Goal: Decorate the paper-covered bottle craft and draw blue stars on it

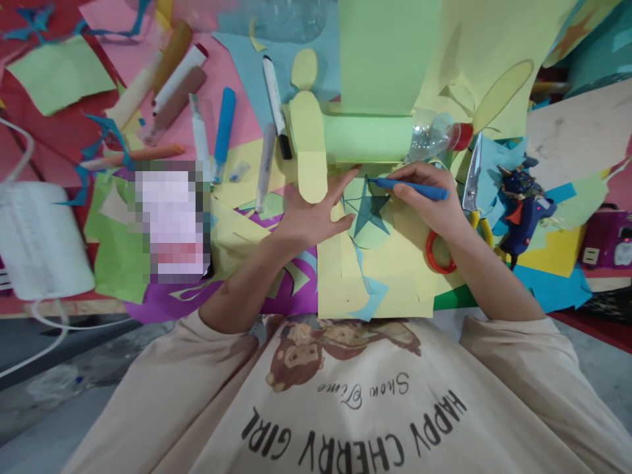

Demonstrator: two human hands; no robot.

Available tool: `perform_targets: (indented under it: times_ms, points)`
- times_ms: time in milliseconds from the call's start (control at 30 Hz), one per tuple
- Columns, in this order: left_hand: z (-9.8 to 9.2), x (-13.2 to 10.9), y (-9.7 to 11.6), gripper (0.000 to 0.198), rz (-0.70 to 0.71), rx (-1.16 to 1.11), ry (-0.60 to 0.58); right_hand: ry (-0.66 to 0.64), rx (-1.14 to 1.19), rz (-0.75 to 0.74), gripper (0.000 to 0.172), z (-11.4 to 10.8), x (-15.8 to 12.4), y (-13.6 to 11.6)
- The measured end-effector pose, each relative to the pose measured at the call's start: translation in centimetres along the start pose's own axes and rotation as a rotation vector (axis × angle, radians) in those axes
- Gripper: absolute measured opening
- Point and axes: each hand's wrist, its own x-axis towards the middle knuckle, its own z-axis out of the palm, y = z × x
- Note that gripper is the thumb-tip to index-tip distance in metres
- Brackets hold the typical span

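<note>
My right hand [434, 204] is closed around a blue marker [409, 189], whose tip rests at the top point of a blue star [369, 209] lying on light green paper [368, 230]. My left hand [316, 214] lies flat with fingers spread, pressing down the paper just left of the star. Both sit on yellow sheets [385, 283] at the table's near edge. Behind them lies a plastic bottle [434, 135] wrapped in green paper [365, 138], with a red cap and yellow paper fins.
Scissors [469, 197] with red and yellow handles lie right of my right hand, beside a blue glue gun [523, 210]. Several markers [224, 128] lie at the back left on pink paper. A white roll [39, 237] stands far left. Paper scraps cover the table.
</note>
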Motion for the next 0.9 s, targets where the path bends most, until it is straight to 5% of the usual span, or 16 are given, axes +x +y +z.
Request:
perform_targets:
  times_ms: [900]
  points:
    - [-0.41, -0.07, 0.44, 0.079, -0.013, 0.035, -0.023, -0.028, -0.004, 0.031, 0.018, -0.01, 0.17, 0.18]
